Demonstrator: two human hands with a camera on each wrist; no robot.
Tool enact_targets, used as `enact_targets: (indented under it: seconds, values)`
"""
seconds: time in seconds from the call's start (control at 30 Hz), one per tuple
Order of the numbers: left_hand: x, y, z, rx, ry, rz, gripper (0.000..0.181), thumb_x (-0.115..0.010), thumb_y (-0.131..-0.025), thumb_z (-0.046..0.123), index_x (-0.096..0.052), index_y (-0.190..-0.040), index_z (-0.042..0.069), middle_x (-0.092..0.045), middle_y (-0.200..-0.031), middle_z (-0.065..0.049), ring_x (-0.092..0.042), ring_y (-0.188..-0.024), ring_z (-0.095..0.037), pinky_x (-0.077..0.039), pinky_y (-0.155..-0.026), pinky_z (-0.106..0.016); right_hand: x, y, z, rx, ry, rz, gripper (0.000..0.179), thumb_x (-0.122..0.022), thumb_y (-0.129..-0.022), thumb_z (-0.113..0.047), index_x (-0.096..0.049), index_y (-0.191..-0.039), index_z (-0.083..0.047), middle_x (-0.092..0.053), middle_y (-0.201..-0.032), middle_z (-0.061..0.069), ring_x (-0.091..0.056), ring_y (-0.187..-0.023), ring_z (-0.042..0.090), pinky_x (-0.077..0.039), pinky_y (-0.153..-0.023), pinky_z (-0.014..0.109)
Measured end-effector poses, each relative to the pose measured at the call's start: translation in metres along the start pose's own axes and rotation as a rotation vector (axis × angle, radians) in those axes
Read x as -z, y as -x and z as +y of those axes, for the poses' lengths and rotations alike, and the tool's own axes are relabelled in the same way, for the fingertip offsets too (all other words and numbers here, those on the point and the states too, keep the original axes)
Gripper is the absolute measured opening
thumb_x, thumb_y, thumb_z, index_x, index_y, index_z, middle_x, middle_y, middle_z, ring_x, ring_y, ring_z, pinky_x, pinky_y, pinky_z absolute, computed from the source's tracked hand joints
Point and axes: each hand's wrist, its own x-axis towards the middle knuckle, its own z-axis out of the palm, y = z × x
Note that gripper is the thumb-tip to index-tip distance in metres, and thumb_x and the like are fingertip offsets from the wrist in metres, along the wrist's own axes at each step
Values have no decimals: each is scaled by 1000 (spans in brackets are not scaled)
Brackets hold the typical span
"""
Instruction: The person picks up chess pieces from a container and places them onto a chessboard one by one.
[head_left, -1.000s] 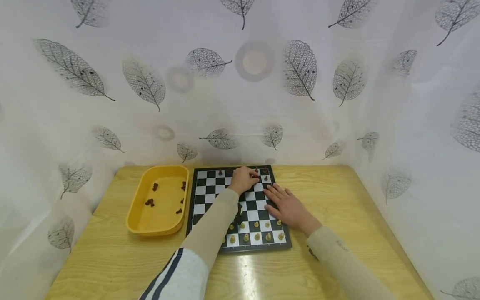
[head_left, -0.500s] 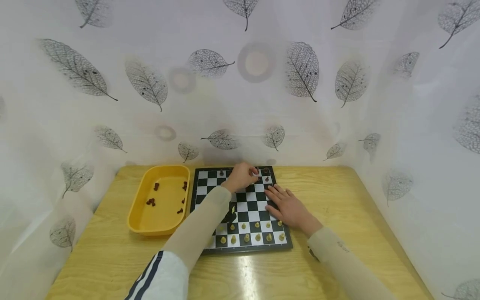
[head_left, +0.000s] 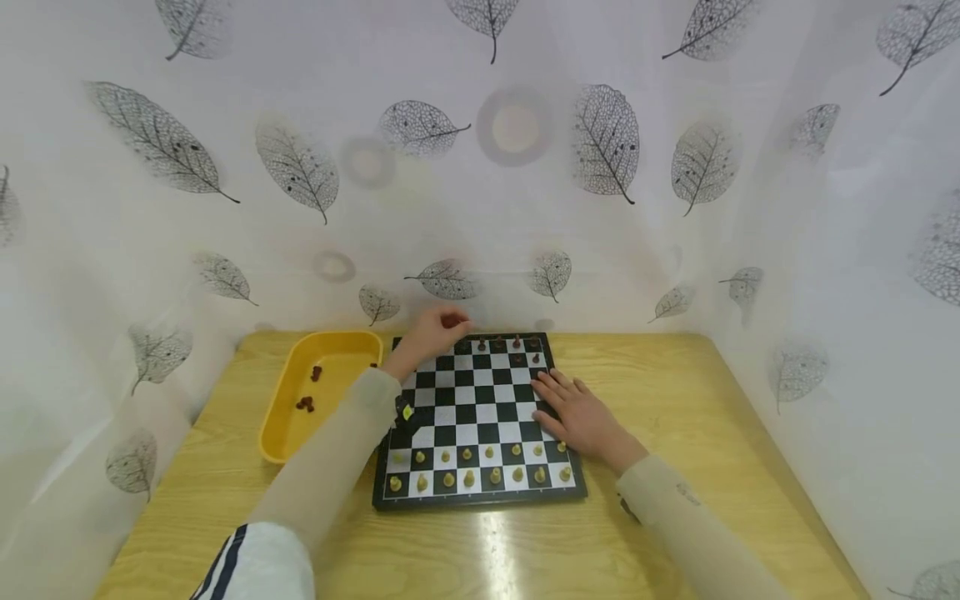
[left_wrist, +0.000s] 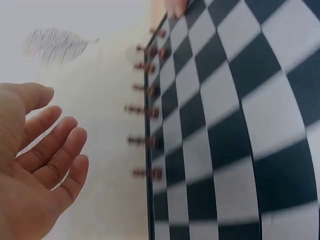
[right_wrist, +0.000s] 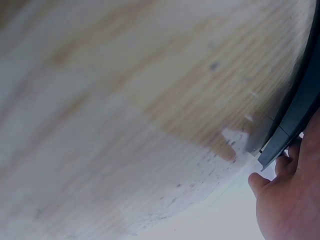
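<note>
My left hand (head_left: 431,340) hovers at the far left corner of the chessboard (head_left: 465,413). In the left wrist view its fingers (left_wrist: 52,152) are loosely bent, with nothing between thumb and fingertips. Dark red chess pieces (left_wrist: 150,110) stand along the far edge of the board, away from those fingers. A dark red pawn (head_left: 536,358) stands one row nearer, at the right. Two rows of pale yellow chess pieces (head_left: 495,476) line the near side. My right hand (head_left: 581,415) rests with spread fingers on the board's right edge.
A yellow tray (head_left: 272,417) stands left of the board, holding some dark red pieces (head_left: 305,404); my left forearm hides part of it. Both stand on a wooden table (head_left: 637,358). A leaf-patterned curtain (head_left: 510,217) hangs close behind the board.
My left hand has moved left along the far edge, away from the back-row pieces, uncovering several of them. Its forearm now covers part of the tray. The right hand has stayed in place.
</note>
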Motion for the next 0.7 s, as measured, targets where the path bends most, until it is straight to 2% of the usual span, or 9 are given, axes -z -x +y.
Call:
enact_targets:
  seconds: [0.2,0.3,0.47,0.63,0.7]
  values:
    - [31,15,-27,27,-63,121,35,-65,-104,31,-73,-126,5,-73,-125,-17,-66,-112,-33,-56,-100,-48,-1,0,2,-3,-5,-6,72,-34,-110,-60,-33,-166,-16,-31,-173,8,-22,-163,34,-24,-129,60]
    - [46,24,-37,34,-64,151,34,-66,-104,28,-74,-126,3,-74,-125,-18,-67,-112,-35,-57,-99,-50,-2,0,2,-6,-6,-8,72,-34,-110,-60,-33,-166,-16,-30,-173,8,-22,-163,34,-24,-129,60]
    - [66,36,-58,80,-49,167,33,-65,-105,27,-73,-127,3,-74,-124,-19,-68,-108,-34,-59,-94,-45,-3,0,2,-8,-9,-4,72,-34,-110,-61,-33,-166,-17,-30,-173,7,-21,-163,34,-23,-129,60]
    - [82,45,-75,118,-29,173,33,-63,-106,24,-72,-128,2,-75,-117,-21,-70,-100,-33,-56,-79,-30,-4,0,3,-2,-8,4,72,-34,-110,-61,-35,-166,-16,-32,-173,8,-23,-162,34,-24,-129,61]
    - [88,48,-80,135,-34,166,33,-63,-106,24,-72,-128,1,-75,-116,-21,-70,-99,-32,-55,-79,-27,-4,0,3,-3,-6,3,72,-34,-110,-61,-34,-166,-16,-32,-173,8,-23,-162,34,-25,-129,60]
